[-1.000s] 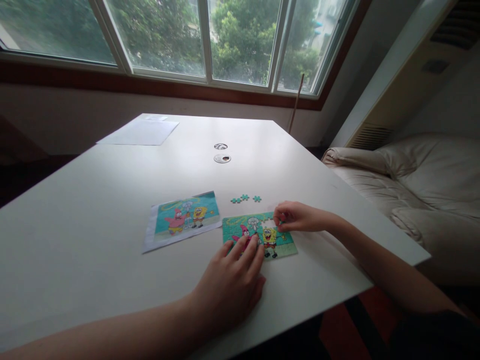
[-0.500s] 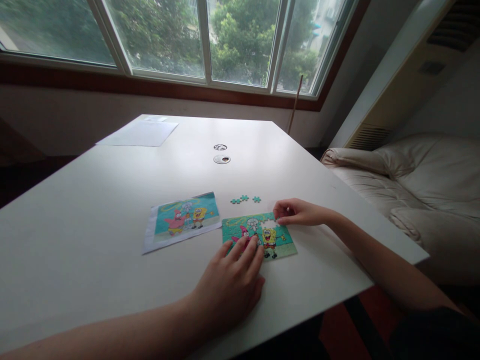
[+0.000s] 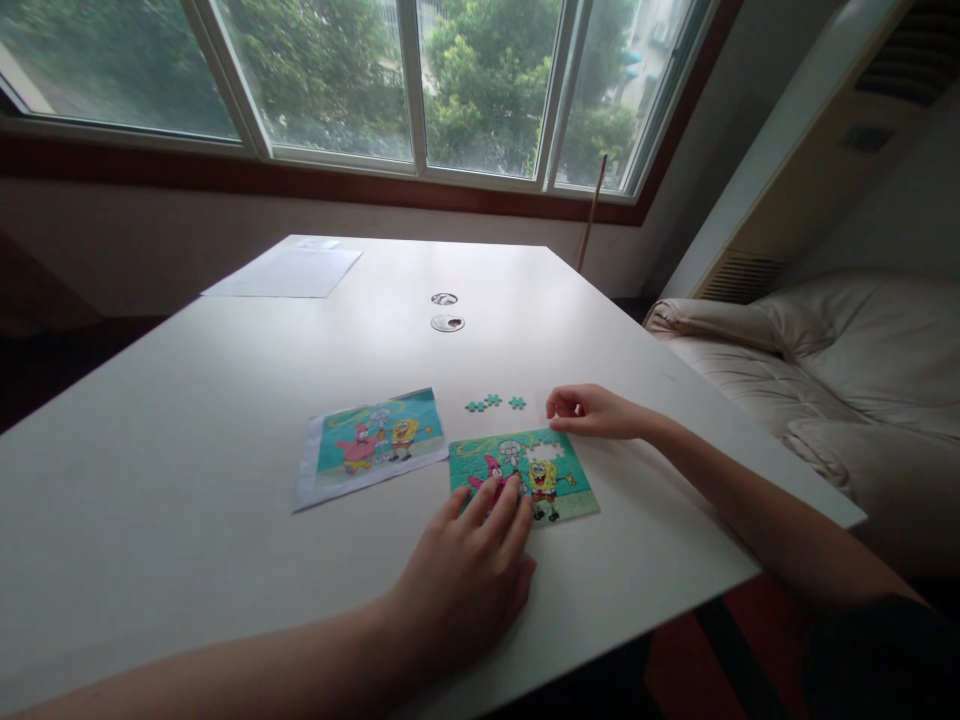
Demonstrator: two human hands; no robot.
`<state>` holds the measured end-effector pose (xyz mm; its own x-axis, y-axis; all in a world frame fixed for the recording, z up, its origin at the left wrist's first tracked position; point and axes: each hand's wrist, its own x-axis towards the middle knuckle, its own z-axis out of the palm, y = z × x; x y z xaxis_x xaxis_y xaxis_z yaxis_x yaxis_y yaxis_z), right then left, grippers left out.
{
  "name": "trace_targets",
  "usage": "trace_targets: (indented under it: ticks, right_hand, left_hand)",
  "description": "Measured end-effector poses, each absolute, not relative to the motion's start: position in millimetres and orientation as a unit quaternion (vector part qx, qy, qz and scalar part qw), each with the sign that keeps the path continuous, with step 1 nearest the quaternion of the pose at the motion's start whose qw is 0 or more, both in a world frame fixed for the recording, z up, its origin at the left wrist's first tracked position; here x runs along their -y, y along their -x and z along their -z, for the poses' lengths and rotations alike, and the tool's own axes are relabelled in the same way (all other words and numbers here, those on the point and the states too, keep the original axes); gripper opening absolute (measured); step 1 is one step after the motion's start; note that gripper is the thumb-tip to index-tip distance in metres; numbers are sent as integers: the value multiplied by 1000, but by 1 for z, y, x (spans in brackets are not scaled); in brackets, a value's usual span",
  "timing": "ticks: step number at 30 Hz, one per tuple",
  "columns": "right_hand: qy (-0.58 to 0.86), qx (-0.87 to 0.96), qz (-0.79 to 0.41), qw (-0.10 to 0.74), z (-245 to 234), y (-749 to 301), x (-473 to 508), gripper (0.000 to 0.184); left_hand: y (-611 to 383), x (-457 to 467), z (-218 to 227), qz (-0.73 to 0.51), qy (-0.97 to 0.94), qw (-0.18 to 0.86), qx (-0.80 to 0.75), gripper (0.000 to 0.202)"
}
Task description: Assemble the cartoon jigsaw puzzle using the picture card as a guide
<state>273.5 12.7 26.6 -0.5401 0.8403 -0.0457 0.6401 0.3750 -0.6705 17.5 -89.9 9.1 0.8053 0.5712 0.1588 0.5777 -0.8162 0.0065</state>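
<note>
A jigsaw puzzle (image 3: 577, 493) with cartoon figures on a teal ground lies flat, with a white gap near its upper right. My left hand (image 3: 469, 560) rests with its fingers spread over the lower left of the puzzle and hides part of the pink figure. Just beyond the puzzle's upper right corner, my right hand (image 3: 592, 412) has bent fingers, thumb and fingertips a little apart, with nothing visible between them. Three teal jigsaw pieces (image 3: 493, 401) lie loose behind the puzzle, left of that hand.
On the left, a printed reference picture (image 3: 380, 440) with the same figures touches or nearly touches the puzzle. Two round discs (image 3: 448, 323) and a white sheet (image 3: 289, 273) are farther back on the white table (image 3: 187, 480). A pale sofa (image 3: 855, 360) stands at the right.
My right hand has pulled back from the puzzle's upper right edge, away from me. My left hand stays on the puzzle. The view has shifted slightly.
</note>
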Motion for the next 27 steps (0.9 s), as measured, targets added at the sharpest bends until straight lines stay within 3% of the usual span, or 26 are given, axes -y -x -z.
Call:
trace_targets:
  ticks: [12,18,27]
  right_hand:
    - [488,821,-263,133,-24,-243,-52,25]
    - [470,807,-347,89,-30,-246,-57,24]
    - [430,794,-404,145,-32,-268,-36,26]
  left_hand:
    - [-17,89,-7,81,950,9,300,44]
    - [-15,89,-6,94,950,11,297,44]
    - [-16,85,-9,106,942,-21,317,40]
